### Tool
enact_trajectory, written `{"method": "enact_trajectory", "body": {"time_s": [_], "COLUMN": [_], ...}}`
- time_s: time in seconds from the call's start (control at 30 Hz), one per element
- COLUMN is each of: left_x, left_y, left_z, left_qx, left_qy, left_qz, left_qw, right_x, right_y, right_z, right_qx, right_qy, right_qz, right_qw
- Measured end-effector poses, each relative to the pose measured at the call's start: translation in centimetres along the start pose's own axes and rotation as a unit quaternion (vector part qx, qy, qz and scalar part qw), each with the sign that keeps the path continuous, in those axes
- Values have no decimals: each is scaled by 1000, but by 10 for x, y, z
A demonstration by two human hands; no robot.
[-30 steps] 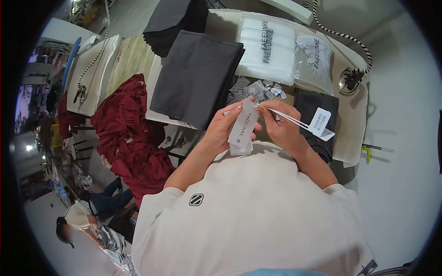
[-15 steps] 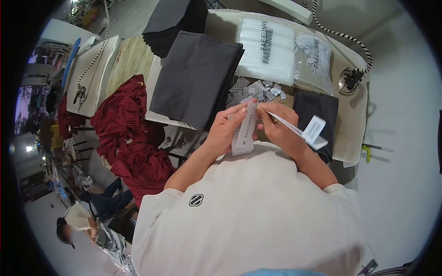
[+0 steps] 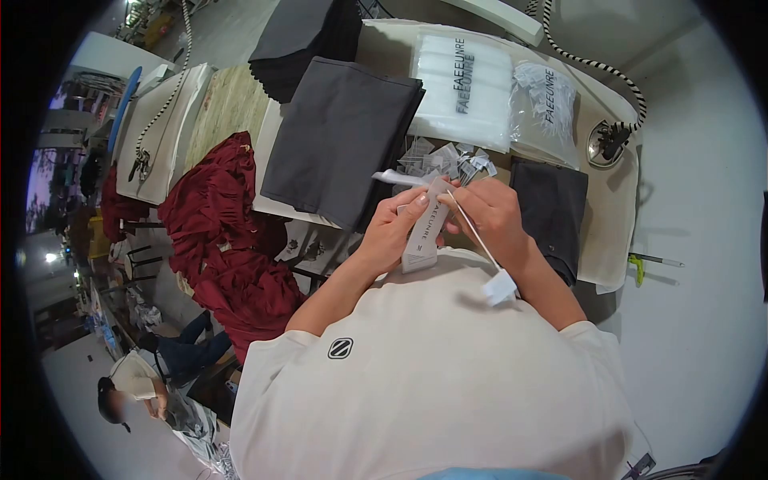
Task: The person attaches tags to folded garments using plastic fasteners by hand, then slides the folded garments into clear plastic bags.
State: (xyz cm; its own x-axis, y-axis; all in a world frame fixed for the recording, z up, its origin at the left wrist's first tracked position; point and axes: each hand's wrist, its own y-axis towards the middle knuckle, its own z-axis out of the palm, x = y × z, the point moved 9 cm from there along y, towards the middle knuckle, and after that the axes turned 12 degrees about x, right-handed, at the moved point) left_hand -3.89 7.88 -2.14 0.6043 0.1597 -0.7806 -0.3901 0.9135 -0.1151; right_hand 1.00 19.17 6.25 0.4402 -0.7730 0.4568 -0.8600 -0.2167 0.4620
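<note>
My left hand (image 3: 390, 232) is closed around a few long pale hang tags (image 3: 427, 228) printed "FAEEUNRE". My right hand (image 3: 498, 214) pinches a thin white cord (image 3: 474, 228) at the top of the tags, close to my left fingertips. From the cord's lower end dangles a small white label (image 3: 500, 288), blurred, in front of my shirt. A white strip (image 3: 398, 178) sticks out to the left above my left hand. Just beyond my hands lies a pile of loose grey and white tags (image 3: 448, 160) on the table.
Folded dark grey trousers (image 3: 340, 136) lie left of the tags, with a dark folded stack (image 3: 308, 40) behind. Clear "FAEEUNRE" bags (image 3: 464, 88) are at the back. A dark folded garment (image 3: 552, 212) sits right, near an iron (image 3: 606, 144). Red garments (image 3: 212, 208) hang left; a person (image 3: 136, 380) works beyond.
The cord and small label in my right hand have swung down and left, towards my shirt. A white strip now shows above my left hand. My left hand barely moved.
</note>
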Motion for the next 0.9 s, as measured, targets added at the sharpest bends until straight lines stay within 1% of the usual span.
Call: {"method": "enact_trajectory", "body": {"time_s": [0.07,0.17,0.2,0.3,0.33,0.37,0.43,0.47,0.5,0.53,0.57,0.6,0.67,0.7,0.73,0.83,0.9], "left_x": [0,-2,-4,-23,-24,-30,-42,-42,-53,-60,-60,-58,-47,-41,-40,-32,-32], "left_y": [0,1,1,0,1,-1,-5,-5,-4,-3,-3,-3,4,8,11,18,20], "left_z": [1,2,3,-3,-3,-5,-10,-13,-12,-6,3,1,-10,-15,-14,-22,-24], "left_qx": [10,5,5,-39,-39,-54,-87,-88,-98,-103,-103,-103,-101,-98,-94,-87,-86], "left_qy": [-10,2,3,117,117,155,229,229,406,568,709,709,698,691,691,690,691], "left_qz": [-2,-10,-10,43,44,58,87,88,111,128,140,139,70,36,36,-46,-31], "left_qw": [1000,1000,1000,991,991,985,966,965,902,807,683,684,706,715,716,717,717], "right_x": [0,-24,-24,-50,-53,-67,-92,-98,-108,-117,-122,-126,-131,-132,-133,-130,-128], "right_y": [1,-5,-7,-32,-38,-52,-83,-91,-103,-115,-122,-128,-137,-140,-142,-142,-140], "right_z": [1,15,18,46,51,60,80,82,77,71,68,59,43,41,38,30,31], "right_qx": [-2,-1,-2,48,48,23,-25,-23,-74,-124,-124,-144,-190,-193,-201,-218,-226], "right_qy": [15,167,167,311,311,373,488,489,497,504,505,498,479,477,474,468,496], "right_qz": [-5,81,81,232,232,290,396,396,408,421,421,416,406,408,407,405,400], "right_qw": [1000,983,983,920,921,881,777,777,762,744,743,747,755,754,755,755,737]}}
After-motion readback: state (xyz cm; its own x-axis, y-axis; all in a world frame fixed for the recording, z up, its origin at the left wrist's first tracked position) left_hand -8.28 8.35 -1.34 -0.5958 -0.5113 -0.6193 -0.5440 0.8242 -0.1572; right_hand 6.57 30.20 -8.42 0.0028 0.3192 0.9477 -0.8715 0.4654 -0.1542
